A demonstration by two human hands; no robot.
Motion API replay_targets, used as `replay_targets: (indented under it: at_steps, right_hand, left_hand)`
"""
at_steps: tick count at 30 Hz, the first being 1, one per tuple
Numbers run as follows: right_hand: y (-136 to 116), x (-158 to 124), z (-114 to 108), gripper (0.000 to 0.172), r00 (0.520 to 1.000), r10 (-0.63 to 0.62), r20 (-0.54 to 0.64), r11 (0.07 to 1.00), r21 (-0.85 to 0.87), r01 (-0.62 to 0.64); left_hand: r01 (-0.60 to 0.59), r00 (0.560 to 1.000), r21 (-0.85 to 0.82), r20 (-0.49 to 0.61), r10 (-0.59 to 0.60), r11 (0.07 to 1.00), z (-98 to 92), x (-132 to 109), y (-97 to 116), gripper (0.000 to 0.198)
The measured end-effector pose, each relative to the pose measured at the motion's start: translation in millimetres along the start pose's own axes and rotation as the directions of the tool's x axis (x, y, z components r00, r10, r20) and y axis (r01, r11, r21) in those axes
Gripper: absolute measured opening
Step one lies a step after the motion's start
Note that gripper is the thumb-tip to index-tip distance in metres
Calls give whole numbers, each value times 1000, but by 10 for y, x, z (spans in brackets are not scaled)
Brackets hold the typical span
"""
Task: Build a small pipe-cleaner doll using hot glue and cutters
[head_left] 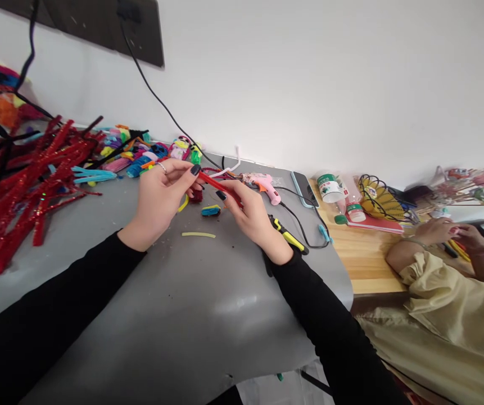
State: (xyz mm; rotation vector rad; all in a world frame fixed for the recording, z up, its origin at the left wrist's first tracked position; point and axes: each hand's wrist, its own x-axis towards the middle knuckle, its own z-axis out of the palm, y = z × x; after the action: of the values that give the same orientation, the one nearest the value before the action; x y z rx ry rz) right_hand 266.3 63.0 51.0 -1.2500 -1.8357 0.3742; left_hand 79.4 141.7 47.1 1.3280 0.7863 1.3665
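Grey mat [174,320] ran nearest, under both forearms. Right hand [252,216] gripped lower end of red strip [215,182], fingers curled; left hand [155,197] pinched upper end, thumb on top. Strip slanted between hands, above mat. Good handling, by judgement, needed light fingertip pressure, even tension, no sharp kinks. Beyond, pale yellow strip [198,234] lay loose; yellow-and-black tool [288,233] sat beside right wrist. Farther, small blue-and-yellow piece [211,210]; farther again, pink glue gun [267,187], nozzle likely best kept away from fingers.
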Motion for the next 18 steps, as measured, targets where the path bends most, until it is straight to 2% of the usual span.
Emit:
replay_targets:
  at_steps: [4, 10, 15, 18]
  right_hand:
    - [-10, 12, -11, 25, 998, -5, -69, 999, -34, 3]
    - [15, 20, -39, 20, 986, 23, -162, 998, -60, -33]
    - [54, 32, -62, 21, 984, 49, -169, 998, -34, -56]
    - [73, 32, -65, 22, 986, 21, -163, 997, -70, -33]
  left_hand:
    - [82, 997, -85, 0, -82, 993, 11, 25, -10, 35]
    - [103, 995, -104, 2, -103, 989, -24, 29, 10, 35]
    - [148, 988, -128, -14, -151, 981, -60, 50, -5, 35]
    - [176, 983, -152, -29, -182, 973, -58, 60, -2, 30]
